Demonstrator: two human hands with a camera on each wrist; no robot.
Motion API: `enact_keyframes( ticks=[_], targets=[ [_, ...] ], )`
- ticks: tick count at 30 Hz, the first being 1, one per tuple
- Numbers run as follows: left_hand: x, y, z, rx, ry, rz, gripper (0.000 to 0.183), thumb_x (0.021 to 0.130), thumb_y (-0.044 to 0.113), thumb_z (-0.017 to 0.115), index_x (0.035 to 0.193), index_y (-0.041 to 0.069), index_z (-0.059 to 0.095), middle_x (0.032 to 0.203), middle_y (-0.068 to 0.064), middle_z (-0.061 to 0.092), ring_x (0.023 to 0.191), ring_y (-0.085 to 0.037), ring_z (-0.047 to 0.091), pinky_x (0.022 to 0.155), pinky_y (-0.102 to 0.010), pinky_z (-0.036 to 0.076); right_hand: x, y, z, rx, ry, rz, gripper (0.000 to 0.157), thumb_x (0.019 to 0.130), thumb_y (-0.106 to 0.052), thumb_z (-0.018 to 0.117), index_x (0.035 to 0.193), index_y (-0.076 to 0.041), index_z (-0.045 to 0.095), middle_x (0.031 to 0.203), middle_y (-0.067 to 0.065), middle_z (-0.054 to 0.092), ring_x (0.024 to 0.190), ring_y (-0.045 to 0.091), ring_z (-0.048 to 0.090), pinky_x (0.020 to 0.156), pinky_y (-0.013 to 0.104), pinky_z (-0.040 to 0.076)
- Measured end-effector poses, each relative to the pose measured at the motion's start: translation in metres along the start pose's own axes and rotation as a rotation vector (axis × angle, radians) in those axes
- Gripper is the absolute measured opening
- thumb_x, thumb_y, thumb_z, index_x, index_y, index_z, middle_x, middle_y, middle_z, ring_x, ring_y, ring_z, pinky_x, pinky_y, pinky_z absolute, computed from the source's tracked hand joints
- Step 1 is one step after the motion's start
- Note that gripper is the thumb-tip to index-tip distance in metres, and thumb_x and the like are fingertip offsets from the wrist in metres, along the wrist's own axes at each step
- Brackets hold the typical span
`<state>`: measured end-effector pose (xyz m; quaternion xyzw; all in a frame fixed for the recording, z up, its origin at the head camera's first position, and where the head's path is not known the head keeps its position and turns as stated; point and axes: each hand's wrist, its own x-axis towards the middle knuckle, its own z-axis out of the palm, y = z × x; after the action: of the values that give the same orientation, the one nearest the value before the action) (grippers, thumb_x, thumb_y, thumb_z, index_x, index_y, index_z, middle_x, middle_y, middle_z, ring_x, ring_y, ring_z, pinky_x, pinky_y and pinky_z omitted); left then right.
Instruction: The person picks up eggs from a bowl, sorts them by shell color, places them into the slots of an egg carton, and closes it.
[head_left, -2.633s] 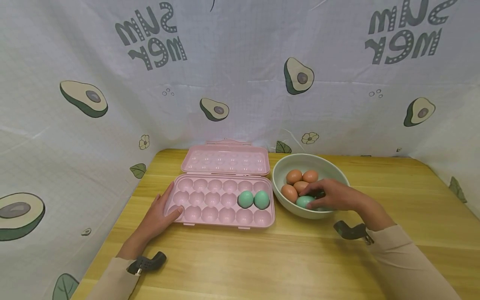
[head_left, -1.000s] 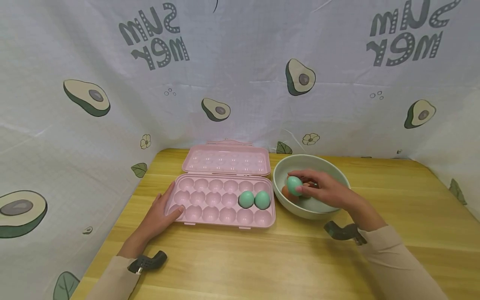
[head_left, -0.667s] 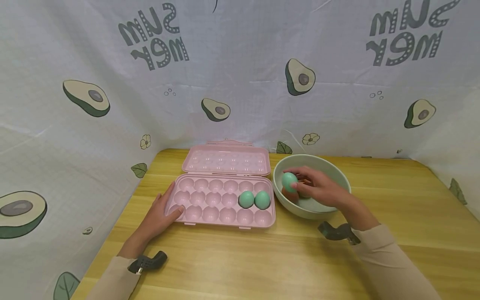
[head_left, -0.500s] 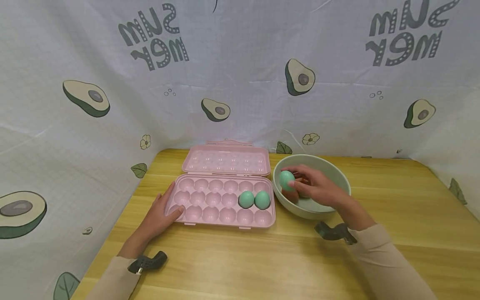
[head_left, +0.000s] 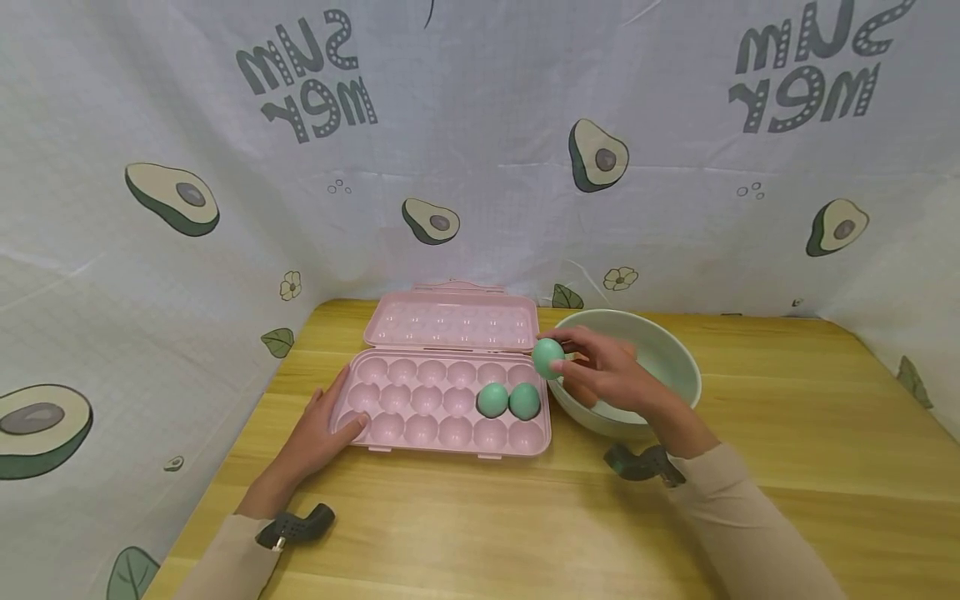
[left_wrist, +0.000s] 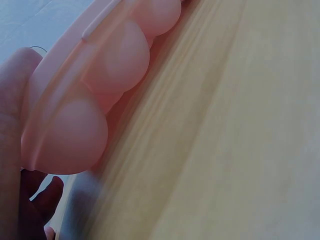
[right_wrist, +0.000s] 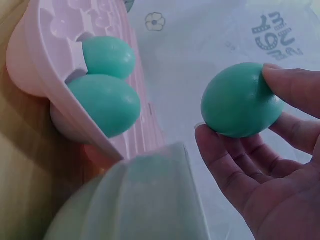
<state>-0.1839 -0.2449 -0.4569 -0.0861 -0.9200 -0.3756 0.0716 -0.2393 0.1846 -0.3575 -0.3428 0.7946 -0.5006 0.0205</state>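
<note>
My right hand [head_left: 609, 373] pinches a green egg [head_left: 547, 359] between thumb and fingertips. The egg is held above the place where the bowl's left rim meets the back right corner of the pink egg carton [head_left: 442, 450]. In the right wrist view the whole egg [right_wrist: 240, 100] shows, apart from the carton. My left hand [head_left: 322, 429] holds the carton's left end, thumb on the front left corner and fingers along the side. Two green eggs [head_left: 492, 400] sit side by side in the middle row, at the right end.
A pale green bowl [head_left: 678, 358] stands right beside the carton. Brown eggs [head_left: 580, 392] lie in it, partly hidden by my right hand. The carton's lid [head_left: 453, 321] lies folded back toward the printed curtain [head_left: 495, 208]. Wooden tabletop [head_left: 450, 525] runs along the front.
My right hand has taken the green egg from the bowl, lifted it and carried it left to the bowl's rim. My left hand and the carton have stayed in place.
</note>
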Motion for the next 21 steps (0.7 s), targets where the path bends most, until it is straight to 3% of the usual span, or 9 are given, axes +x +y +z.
enact_keyframes(
  ticks=[9,15,21],
  targets=[
    [0.000,0.000,0.000,0.010,-0.008,-0.023,0.085,0.088,0.037,0.063,0.155,0.012,0.018,0.150,-0.027,0.033,0.138,-0.055,0.014,0.109,-0.069,0.015,0.010,-0.001,0.014,0.045,-0.010,0.005,0.034,0.094,-0.002,0.059,0.127,0.002,0.054,0.120,0.017,0.059,0.107,0.033,0.056,0.092,0.026,0.050],
    [0.000,0.000,0.000,0.010,-0.012,-0.034,0.085,0.088,0.038,0.063,0.155,0.013,0.017,0.150,-0.026,0.032,0.139,-0.055,0.013,0.109,-0.069,0.016,0.016,-0.001,0.023,0.054,-0.016,0.023,0.035,0.092,-0.007,0.064,0.126,-0.003,0.056,0.120,0.011,0.060,0.109,0.027,0.056,0.092,0.028,0.049],
    [0.001,0.000,0.000,0.012,-0.015,-0.042,0.085,0.088,0.038,0.062,0.156,0.013,0.017,0.151,-0.026,0.031,0.139,-0.055,0.012,0.108,-0.070,0.016,0.024,-0.001,0.033,0.085,-0.033,0.041,0.032,0.093,-0.012,0.064,0.124,-0.007,0.057,0.117,0.007,0.060,0.110,0.025,0.055,0.098,0.045,0.044]
  ],
)
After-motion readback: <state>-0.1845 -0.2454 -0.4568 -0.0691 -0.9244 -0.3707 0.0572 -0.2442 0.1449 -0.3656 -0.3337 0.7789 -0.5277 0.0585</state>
